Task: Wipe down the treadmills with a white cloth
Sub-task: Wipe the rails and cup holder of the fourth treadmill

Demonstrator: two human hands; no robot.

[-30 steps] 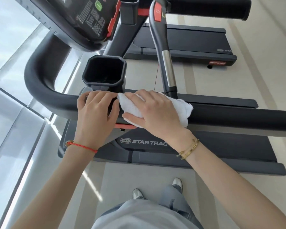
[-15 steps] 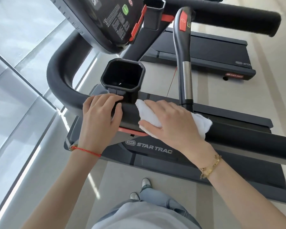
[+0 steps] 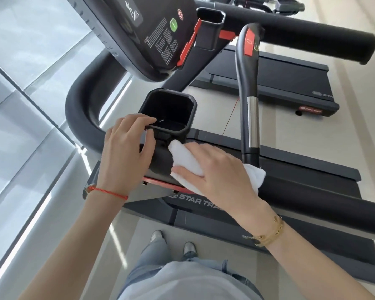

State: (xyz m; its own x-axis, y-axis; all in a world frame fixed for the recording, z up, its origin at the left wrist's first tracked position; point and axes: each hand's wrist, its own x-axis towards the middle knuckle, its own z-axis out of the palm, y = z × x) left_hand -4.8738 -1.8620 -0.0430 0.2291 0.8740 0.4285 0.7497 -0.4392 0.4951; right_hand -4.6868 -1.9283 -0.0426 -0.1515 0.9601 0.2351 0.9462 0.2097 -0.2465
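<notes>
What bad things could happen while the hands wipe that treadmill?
Maybe three things. The white cloth has a loose end by the upright grip bar that might snag there. The left hand rests its fingers on the cup holder rim, so the wiping right hand could bump them. Higher up, the console has green and red buttons that a wipe might press.

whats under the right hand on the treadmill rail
A bunched white cloth lies under the right hand, pressed on the black handrail. The cloth's middle and the rail beneath it are covered.
</notes>
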